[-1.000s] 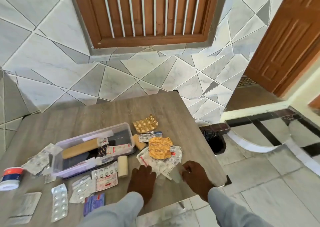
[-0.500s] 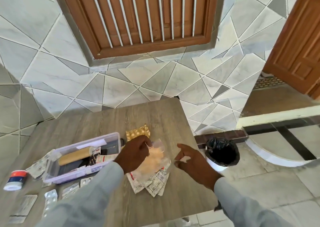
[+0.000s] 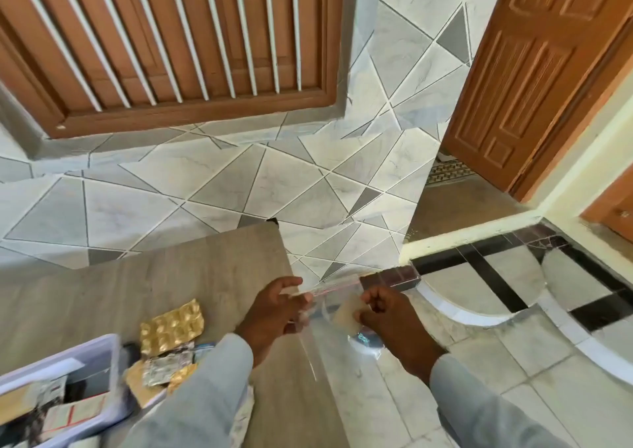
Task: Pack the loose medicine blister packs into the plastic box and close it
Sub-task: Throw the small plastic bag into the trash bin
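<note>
Both arms reach out in the lower middle of the frame, the left hand (image 3: pixel 274 314) and right hand (image 3: pixel 387 314) each pinching a top corner of a clear plastic bag (image 3: pixel 337 314) stretched between them past the table (image 3: pixel 154 276) edge. The plastic box (image 3: pixel 102 351) sits open at lower left, with gold blister packs (image 3: pixel 171 326) just right of it.

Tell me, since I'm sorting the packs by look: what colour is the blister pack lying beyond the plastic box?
Shiny gold foil blister pack, seen in the head view.
</note>
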